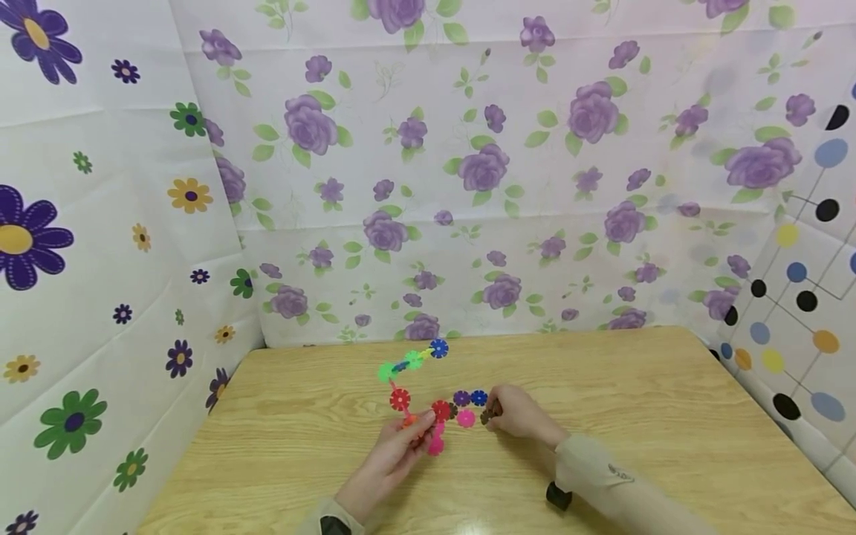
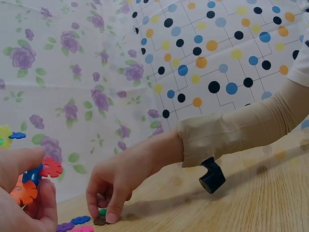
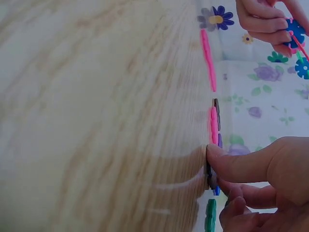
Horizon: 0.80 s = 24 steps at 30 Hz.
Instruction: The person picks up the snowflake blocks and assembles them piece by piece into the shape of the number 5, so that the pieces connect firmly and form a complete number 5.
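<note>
My left hand [image 1: 394, 449] holds a chain of interlocking snowflake discs above the table. From its fingers the chain runs up through a red disc [image 1: 400, 399] and green discs [image 1: 387, 372] to a blue end disc [image 1: 438, 348]. An orange disc [image 2: 24, 192] and a blue one [image 2: 33, 175] show between the left fingers in the left wrist view. On the table, my right hand [image 1: 518, 412] pinches a brown snowflake disc [image 2: 99, 221] by its edge. A green disc [image 3: 210, 215] lies beside that hand, mostly hidden from the head view.
Loose purple [image 1: 462, 399], blue [image 1: 478, 398] and pink [image 1: 466, 418] discs lie between the hands on the wooden table [image 1: 602, 461]. Another pink disc [image 1: 436, 446] lies close to the left hand. A flowered cloth [image 1: 441, 245] hangs behind the table.
</note>
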Each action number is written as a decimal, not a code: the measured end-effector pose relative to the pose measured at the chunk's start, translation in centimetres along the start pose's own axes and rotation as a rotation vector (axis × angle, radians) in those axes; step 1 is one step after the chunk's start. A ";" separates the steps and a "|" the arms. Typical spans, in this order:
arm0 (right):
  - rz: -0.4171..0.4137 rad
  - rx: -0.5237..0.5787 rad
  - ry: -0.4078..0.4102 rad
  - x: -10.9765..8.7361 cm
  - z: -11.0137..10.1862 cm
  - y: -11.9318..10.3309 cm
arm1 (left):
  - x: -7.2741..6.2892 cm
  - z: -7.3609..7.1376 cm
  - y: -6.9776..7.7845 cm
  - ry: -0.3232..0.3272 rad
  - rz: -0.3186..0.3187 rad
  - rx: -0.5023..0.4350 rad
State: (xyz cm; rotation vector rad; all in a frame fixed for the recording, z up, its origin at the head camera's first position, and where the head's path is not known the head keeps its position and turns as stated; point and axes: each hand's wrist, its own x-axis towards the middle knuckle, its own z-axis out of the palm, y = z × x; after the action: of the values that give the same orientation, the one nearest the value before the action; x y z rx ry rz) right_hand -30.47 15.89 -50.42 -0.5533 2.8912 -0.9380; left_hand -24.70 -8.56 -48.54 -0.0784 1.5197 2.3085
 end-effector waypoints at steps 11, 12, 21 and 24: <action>-0.073 0.110 0.012 -0.8 0.3 0.0 | 0.0 0.4 -0.1 0.029 -0.038 -0.021; -0.087 0.129 0.016 -0.9 0.2 0.0 | 0.0 0.5 -0.1 0.036 -0.042 -0.020; -0.173 0.327 0.123 -2.3 -0.6 -1.9 | 0.2 0.7 -0.4 0.044 -0.031 -0.034; -0.209 0.336 0.150 -2.5 -0.7 -2.6 | 0.3 0.8 -0.4 0.040 -0.033 -0.047</action>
State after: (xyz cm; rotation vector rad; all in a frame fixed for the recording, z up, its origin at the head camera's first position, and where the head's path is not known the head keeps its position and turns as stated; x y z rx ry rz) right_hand -27.41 15.17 -48.47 -0.7927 2.7430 -1.5173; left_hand -24.75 -7.64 -48.68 -0.1617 1.4728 2.3303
